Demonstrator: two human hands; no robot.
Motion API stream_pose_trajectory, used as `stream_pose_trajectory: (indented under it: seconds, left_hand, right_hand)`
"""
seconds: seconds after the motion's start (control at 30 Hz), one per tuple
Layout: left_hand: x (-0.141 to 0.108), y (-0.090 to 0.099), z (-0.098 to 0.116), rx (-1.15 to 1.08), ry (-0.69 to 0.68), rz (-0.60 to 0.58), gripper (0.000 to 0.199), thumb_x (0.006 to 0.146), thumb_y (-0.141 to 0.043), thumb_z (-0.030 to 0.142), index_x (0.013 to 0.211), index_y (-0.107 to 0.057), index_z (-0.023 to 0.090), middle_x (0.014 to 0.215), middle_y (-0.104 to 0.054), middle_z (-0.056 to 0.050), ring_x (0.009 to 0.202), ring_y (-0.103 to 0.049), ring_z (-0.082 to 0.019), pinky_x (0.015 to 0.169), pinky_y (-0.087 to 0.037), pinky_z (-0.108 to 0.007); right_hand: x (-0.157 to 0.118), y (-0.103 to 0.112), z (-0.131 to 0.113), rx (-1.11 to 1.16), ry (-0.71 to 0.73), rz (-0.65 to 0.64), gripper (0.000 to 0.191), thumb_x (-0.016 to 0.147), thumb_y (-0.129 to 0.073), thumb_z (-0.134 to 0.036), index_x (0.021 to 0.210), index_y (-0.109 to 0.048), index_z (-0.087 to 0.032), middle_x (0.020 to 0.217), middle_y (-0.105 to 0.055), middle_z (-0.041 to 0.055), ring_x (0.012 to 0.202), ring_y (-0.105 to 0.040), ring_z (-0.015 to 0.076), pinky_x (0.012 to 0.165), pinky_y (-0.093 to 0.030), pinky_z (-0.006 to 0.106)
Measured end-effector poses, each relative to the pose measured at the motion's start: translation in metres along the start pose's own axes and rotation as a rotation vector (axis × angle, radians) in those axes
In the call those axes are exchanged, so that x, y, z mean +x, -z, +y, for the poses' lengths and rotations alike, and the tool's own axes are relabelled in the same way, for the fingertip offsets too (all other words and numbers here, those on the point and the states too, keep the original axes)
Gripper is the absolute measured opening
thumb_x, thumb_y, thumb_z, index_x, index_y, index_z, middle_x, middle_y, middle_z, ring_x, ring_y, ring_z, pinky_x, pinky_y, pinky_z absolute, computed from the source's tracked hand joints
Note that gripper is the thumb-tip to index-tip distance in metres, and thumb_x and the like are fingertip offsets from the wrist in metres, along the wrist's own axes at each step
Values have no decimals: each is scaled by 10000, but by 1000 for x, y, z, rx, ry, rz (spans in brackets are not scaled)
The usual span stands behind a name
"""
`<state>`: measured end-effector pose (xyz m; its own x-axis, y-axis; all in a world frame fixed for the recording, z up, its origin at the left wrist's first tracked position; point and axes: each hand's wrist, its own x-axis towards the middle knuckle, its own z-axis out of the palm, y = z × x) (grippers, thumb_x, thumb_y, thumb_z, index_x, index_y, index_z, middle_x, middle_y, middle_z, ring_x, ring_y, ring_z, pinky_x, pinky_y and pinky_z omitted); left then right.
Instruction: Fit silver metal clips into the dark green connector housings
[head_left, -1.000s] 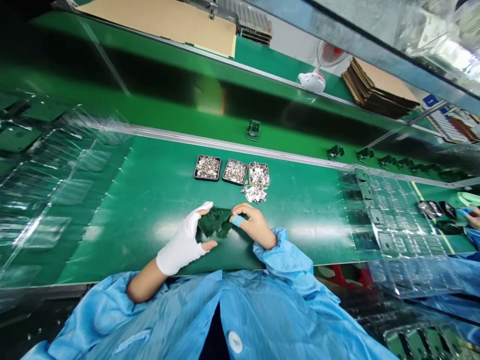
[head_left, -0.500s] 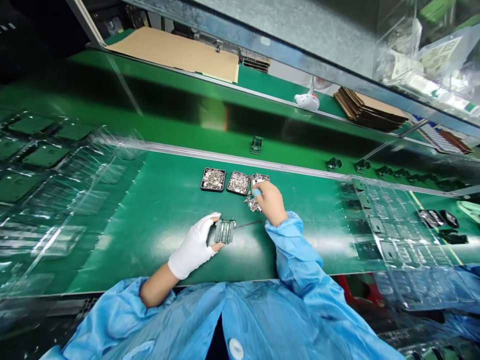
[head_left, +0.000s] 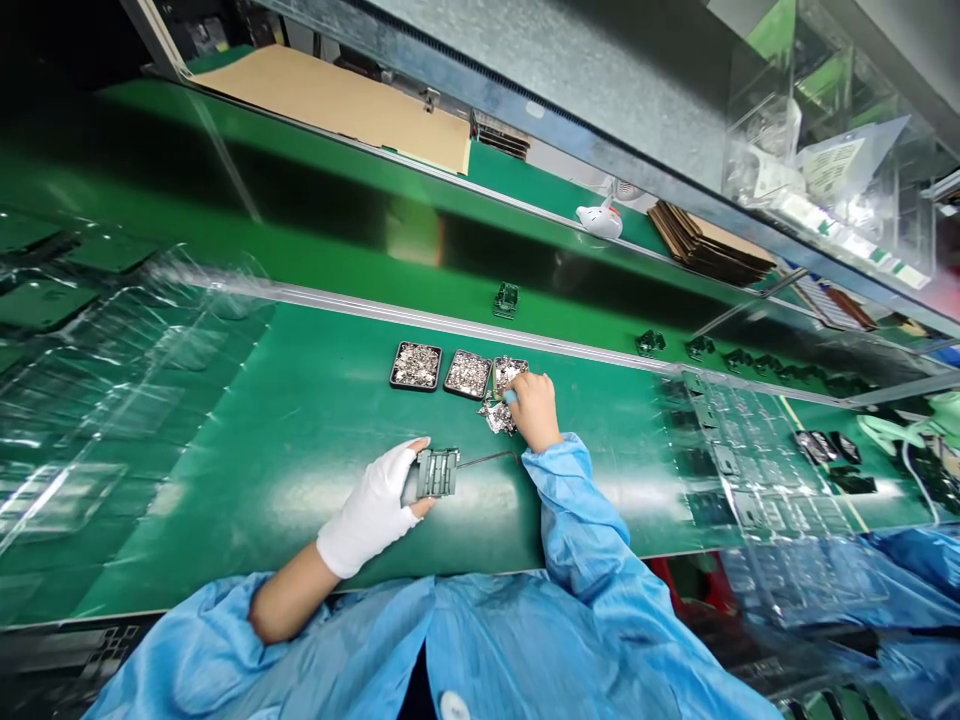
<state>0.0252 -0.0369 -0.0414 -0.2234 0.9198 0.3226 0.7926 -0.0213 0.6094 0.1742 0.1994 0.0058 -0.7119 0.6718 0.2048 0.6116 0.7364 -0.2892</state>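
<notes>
I am finding no words, brands or numbers I can read. At two o'clock from my bench's middle, a clear plastic bag [head_left: 874, 145] is showing a pale label [head_left: 832, 168] whose dark print is staying too small for me; just below, a white strip [head_left: 847, 238] is carrying green patches.

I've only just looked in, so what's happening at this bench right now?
The white-gloved left hand holds a slotted green part above the green table. The right hand is at the loose metal pieces beside the rightmost of three small trays; whether it grips one is hidden. A thin dark rod lies between the green part and the right sleeve.
</notes>
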Motion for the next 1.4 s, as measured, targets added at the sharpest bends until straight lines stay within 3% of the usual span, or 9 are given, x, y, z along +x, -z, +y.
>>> stream_pose_trajectory:
  seconds: [0.23,0.47,0.6,0.73,0.87,1.0,1.1,1.3,1.4]
  left_hand:
    - [1,5,2,-65,-33,13,694,760,-603,424,1341,-354,139,1292,-513,-169,1177,-528,-307,995,-458,-452]
    - [24,31,12,-86,57,132,351,887,-471,390,1164,-522,180,1214,-594,-112,1142,-559,-237,1014,-443,-418]
    - [40,37,17,-79,7,129,328,885,-471,389,1092,-578,159,1160,-627,-110,1095,-583,-229,977,-460,-396]
    - [48,40,24,-99,71,115,299,882,-444,383,961,-630,163,1003,-673,-81,942,-624,-204,866,-490,-337]
    - [54,44,37,-133,181,88,341,886,-418,391,703,-611,177,696,-622,-21,672,-577,-155,667,-451,-271]
    - [56,45,44,-308,231,7,395,881,-414,447,634,-561,176,622,-573,3,616,-541,-144,613,-419,-256]
    - [54,43,43,-367,244,-21,381,877,-418,455,657,-551,174,626,-565,7,609,-532,-144,607,-423,-255]
    - [46,38,37,-16,111,0,376,903,-407,403,666,-587,174,673,-596,-36,660,-546,-171,642,-427,-288]
    - [42,37,32,-34,91,36,322,890,-432,398,813,-645,169,831,-658,-68,790,-598,-198,749,-471,-319]
  right_hand:
    - [-14,5,4,162,-45,55,141,871,-429,-178,827,-563,-188,874,-629,66,876,-534,216,942,-357,402]
    - [-20,5,-11,436,-82,74,176,900,-397,-281,885,-547,-191,825,-614,23,746,-554,156,715,-429,268]
    - [-20,2,-7,606,-138,59,165,857,-469,-300,819,-577,-181,729,-606,6,654,-547,144,638,-430,256]
    - [-25,5,-17,703,-132,21,196,877,-456,-315,820,-583,-176,742,-641,15,637,-595,133,611,-472,245]
    - [-36,4,-56,753,99,28,202,921,-411,-260,973,-595,-195,897,-689,37,786,-660,137,770,-514,278]
    - [-48,-4,-83,575,488,138,284,903,-386,-146,1109,-576,-197,1067,-685,70,976,-642,161,860,-507,308]
    - [-52,-7,-87,520,612,189,332,890,-377,-96,1138,-569,-205,1119,-674,60,1033,-623,157,879,-501,310]
    - [-52,0,-84,620,431,126,136,917,-488,-225,953,-618,-208,913,-686,49,891,-613,162,808,-497,318]
    - [-53,-2,-82,628,360,104,119,900,-490,-215,885,-608,-206,878,-657,49,885,-592,173,803,-478,336]
